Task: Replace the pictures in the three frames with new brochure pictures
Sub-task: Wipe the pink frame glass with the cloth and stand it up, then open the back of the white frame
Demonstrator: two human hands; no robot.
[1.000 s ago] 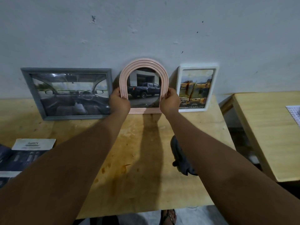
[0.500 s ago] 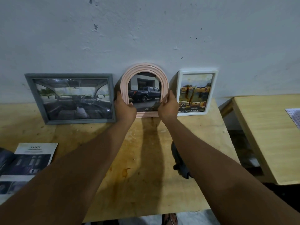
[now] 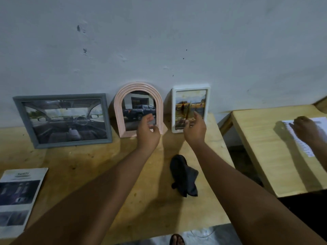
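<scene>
Head view, brochure (image 3: 17, 197) cropped, left hand (image 3: 147, 133) apparently empty

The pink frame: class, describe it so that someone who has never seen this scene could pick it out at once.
Three frames lean against the wall at the back of the wooden table. The pink frame stands in the middle, between a grey frame and a white frame. It alone has an arched top, and shows a dark pickup.
</scene>
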